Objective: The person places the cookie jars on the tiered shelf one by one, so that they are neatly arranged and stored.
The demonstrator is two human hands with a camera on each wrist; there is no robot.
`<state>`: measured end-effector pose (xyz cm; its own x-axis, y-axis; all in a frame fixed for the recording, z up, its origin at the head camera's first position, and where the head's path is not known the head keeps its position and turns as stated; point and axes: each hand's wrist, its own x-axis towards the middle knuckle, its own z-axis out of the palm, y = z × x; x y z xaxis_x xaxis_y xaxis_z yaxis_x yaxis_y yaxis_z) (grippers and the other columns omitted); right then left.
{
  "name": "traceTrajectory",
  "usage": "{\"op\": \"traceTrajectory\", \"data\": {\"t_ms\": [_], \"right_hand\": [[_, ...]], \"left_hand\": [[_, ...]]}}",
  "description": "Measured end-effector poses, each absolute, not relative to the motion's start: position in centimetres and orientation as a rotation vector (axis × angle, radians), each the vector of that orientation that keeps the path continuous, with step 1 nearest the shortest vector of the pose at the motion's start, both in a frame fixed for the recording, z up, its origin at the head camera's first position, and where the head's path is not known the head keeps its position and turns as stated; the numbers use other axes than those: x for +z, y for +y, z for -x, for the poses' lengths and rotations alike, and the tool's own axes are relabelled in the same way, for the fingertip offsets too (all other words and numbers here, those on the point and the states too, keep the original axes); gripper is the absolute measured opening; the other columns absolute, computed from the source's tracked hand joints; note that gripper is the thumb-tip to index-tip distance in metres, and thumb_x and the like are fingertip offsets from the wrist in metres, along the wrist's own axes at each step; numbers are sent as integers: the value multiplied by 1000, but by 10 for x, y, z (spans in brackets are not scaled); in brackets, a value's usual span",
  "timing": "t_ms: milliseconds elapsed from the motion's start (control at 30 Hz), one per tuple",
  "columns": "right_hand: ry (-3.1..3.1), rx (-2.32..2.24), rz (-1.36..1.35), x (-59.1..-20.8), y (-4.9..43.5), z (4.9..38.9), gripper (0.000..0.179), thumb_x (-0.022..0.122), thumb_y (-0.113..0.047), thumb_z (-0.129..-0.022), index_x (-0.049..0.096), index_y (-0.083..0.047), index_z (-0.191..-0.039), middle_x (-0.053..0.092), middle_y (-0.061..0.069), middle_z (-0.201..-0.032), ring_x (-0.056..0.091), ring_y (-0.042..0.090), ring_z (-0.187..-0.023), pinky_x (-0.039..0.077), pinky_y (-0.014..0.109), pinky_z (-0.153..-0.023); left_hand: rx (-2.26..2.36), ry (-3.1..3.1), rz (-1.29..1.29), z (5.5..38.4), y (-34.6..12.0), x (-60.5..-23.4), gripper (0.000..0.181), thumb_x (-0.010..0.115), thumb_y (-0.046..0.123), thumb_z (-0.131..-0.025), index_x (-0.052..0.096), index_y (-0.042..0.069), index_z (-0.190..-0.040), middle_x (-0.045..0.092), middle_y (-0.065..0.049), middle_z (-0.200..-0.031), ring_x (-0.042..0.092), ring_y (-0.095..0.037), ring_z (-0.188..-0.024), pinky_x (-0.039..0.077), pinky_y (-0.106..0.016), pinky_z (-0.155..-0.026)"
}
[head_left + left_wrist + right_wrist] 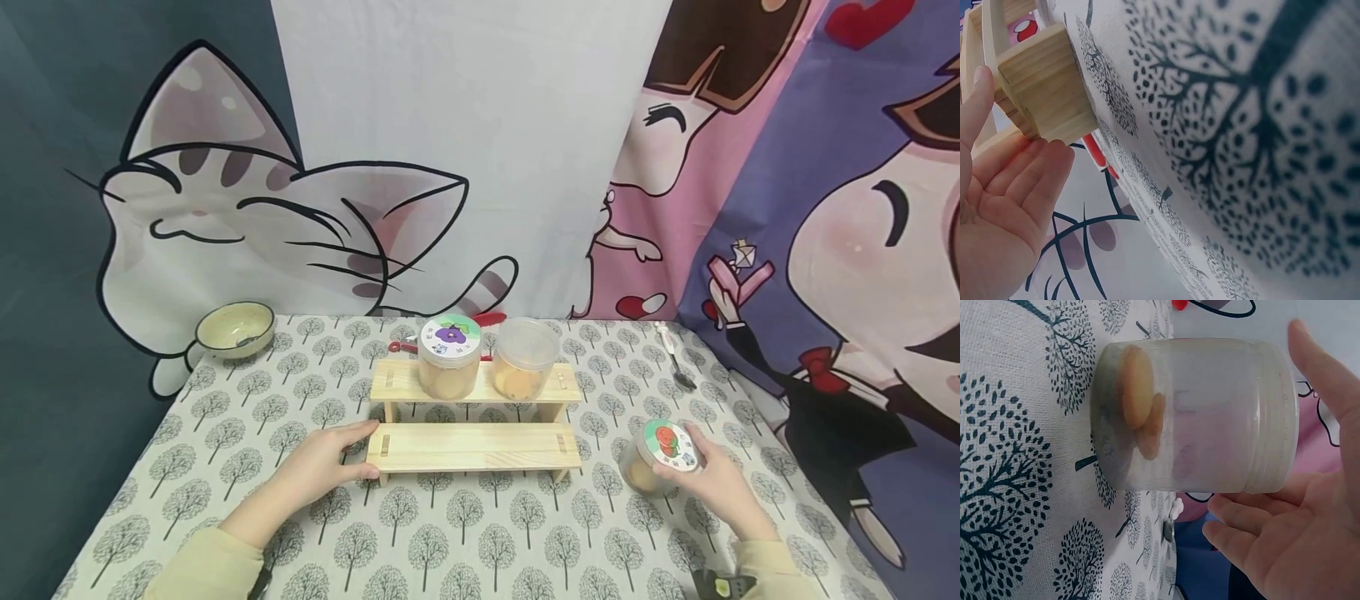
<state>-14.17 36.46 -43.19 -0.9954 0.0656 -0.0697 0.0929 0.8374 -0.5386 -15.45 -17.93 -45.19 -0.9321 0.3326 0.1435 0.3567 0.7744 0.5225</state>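
A two-step wooden rack (480,450) stands mid-table. My left hand (330,458) holds the left end of its lower step, thumb at the front edge and fingers behind; the left wrist view shows the fingertips (1047,150) against the wood. On the upper step sit a clear jar with an eggplant-picture lid (450,354) and a jar with a plain translucent lid (527,358). To the right of the rack, my right hand (712,475) spans the lid of a tomato-picture jar (641,467). That jar (1191,415) rests on the cloth, with tan rounded pieces at its bottom.
A pale bowl (236,329) with something dark inside stands at the back left. Behind the rack lies a red-handled item (405,346), partly hidden. A dark-headed spoon (678,367) lies at the back right. Cartoon curtains (480,150) hang along the table's far edge.
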Motion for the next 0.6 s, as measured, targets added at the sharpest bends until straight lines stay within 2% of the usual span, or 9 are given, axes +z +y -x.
{"op": "traceTrajectory", "data": {"t_ms": [133, 600], "right_hand": [[2964, -875, -104, -432, 364, 141, 108, 76, -46, -77, 13, 4, -149, 45, 40, -130, 51, 49, -112, 47, 61, -88], [2946, -914, -146, -432, 363, 141, 104, 74, -47, -78, 16, 3, -149, 42, 38, -134, 47, 50, -117, 43, 63, -93]], "left_hand": [[-874, -2915, 565, 154, -179, -452, 74, 79, 37, -71, 55, 2, -131, 55, -18, -133, 53, -40, -120, 41, -56, -102], [-880, -2921, 553, 153, -179, -453, 74, 79, 37, -71, 54, 3, -132, 54, -17, -134, 53, -40, -120, 41, -56, -102]]}}
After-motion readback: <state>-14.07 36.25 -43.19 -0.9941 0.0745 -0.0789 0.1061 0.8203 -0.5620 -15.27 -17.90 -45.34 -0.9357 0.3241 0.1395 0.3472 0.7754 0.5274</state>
